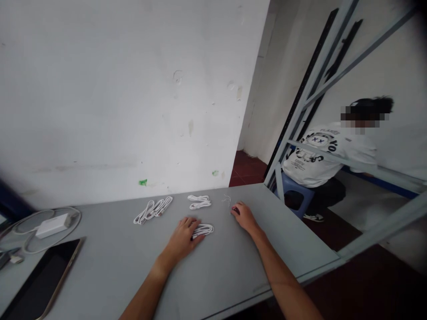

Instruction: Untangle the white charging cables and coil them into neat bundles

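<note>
Over the left end of a folded white cable [205, 230] rests my left hand [187, 233], its fingers curled round the bundle on the grey table. My right hand [243, 215] is at the right, fingers pinched together near the tabletop; what is between them is too small to make out. Just beyond its fingertips lie a few thin white ties [227, 198]. Two more white cable bundles lie farther back: a small one [199, 202] behind my left hand and a larger one [152, 210] to its left.
A white power adapter [53, 226] with a looped cord and a dark tablet [45, 280] lie on the grey table [113, 262] at the left. A white wall borders its back. Beyond a metal frame [300, 111] at right, a person [320, 155] sits on a blue stool.
</note>
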Tool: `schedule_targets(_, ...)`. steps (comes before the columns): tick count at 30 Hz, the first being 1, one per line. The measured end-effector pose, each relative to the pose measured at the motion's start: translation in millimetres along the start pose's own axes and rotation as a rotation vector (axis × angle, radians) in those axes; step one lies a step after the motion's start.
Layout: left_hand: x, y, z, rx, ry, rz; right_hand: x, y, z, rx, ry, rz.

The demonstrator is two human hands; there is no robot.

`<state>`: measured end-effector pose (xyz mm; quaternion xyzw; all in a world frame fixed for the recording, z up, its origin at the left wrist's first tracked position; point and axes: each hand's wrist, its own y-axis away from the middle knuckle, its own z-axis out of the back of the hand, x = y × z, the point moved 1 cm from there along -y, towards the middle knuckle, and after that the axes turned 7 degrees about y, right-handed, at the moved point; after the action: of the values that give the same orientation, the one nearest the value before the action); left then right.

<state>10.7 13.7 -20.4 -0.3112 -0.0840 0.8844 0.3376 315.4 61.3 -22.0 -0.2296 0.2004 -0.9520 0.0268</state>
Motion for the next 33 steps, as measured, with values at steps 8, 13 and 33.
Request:
schedule_targets(8, -0.5, 1.1, -1.7, -0.035, -0.022, 0.062, 12.3, -9.2, 2.0, -0.118, -0.107, -0.050)
schedule_targets(13, 0.2, 1.5, -5.1, 0.018, -0.086, 0.104, 16.2, -10.0, 9.4, -0.229, -0.281, -0.136)
schedule_targets(33, -19.0, -3.2, -11.3, 0.177, -0.388, 0.103, 58.5, 1.3, 7.0, -0.003, -1.237, -0.470)
